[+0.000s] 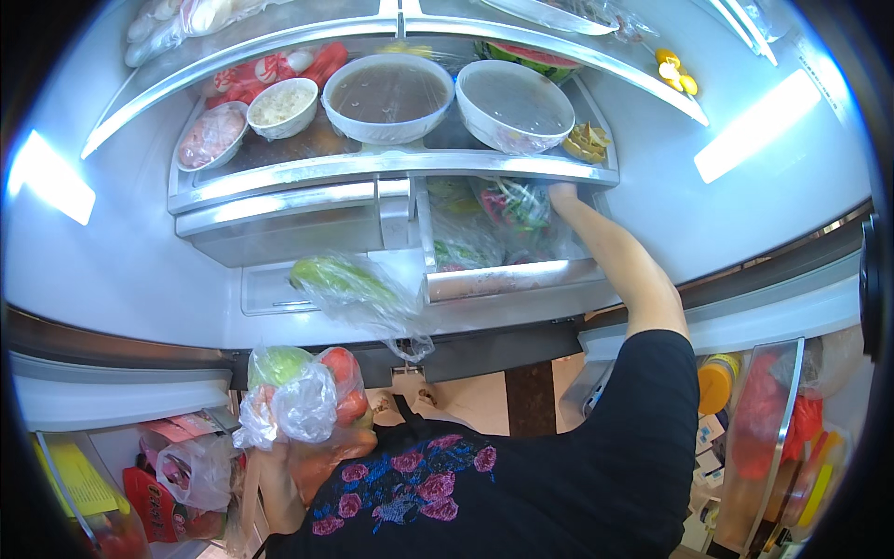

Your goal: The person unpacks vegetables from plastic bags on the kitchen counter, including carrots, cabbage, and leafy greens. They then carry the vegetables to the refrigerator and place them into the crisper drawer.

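Observation:
My left hand [272, 448] is shut on clear plastic bags of produce, which hide most of its fingers. One bag shows red tomatoes [343, 377]; beside them is a round light-green vegetable [283, 365]. My right hand [563, 195] reaches into the pulled-out right crisper drawer [517, 277], under the glass shelf. It is beside a clear bag of red and green vegetables [517, 209]; the shelf rim hides its fingers, so its grip cannot be told. A long green vegetable in a plastic bag [346, 279] lies left of that drawer, its loose end hanging over the front edge.
Above the drawers, a shelf [391, 164] carries two large film-covered bowls [390, 98], smaller bowls [283, 108] and cut watermelon [534, 59]. The left drawer [293, 223] is pushed in. Loaded door bins stand at both sides, with an orange-lidded jar [716, 384] on the right.

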`<state>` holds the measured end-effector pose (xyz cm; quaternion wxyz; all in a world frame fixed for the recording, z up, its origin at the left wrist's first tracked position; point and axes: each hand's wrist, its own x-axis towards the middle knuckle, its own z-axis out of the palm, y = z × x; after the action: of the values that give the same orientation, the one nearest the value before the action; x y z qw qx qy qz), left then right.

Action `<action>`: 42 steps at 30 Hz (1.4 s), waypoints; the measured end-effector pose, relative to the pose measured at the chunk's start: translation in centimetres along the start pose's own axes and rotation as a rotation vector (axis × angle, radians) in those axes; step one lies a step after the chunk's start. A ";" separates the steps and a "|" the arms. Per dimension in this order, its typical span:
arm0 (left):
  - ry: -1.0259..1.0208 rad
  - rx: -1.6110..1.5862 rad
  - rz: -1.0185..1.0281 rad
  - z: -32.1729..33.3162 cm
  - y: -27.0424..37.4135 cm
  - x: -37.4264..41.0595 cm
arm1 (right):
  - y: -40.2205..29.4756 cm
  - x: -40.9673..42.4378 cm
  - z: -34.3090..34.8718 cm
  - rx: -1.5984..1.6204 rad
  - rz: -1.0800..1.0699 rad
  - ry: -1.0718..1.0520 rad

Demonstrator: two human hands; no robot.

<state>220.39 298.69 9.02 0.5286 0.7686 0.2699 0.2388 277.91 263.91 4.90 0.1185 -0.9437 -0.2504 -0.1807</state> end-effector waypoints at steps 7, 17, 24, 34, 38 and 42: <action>0.010 0.014 -0.013 0.2 0.1 0.0 | -2.8 2.5 0.4 -0.042 0.017 -0.167; 0.017 0.028 -0.039 0.4 -0.2 -0.2 | -2.6 4.9 -0.5 -0.059 0.017 -0.269; 0.010 0.015 -0.045 0.1 -0.6 -0.8 | -5.8 3.4 -2.6 -0.031 -0.093 -0.284; 0.000 0.024 -0.021 -0.6 -0.6 -0.7 | -6.2 3.1 -3.9 -0.063 -0.053 -0.260; -0.010 0.020 -0.016 -1.1 -0.6 -0.7 | -3.3 3.5 -1.7 -0.064 0.062 -0.251; -0.018 -0.001 -0.009 -1.7 -1.0 -0.8 | -0.5 2.1 -0.2 -0.004 0.129 -0.261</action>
<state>218.54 299.62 8.61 0.5323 0.7692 0.2686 0.2298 279.27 265.16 5.98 0.0944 -0.9736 -0.2020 -0.0492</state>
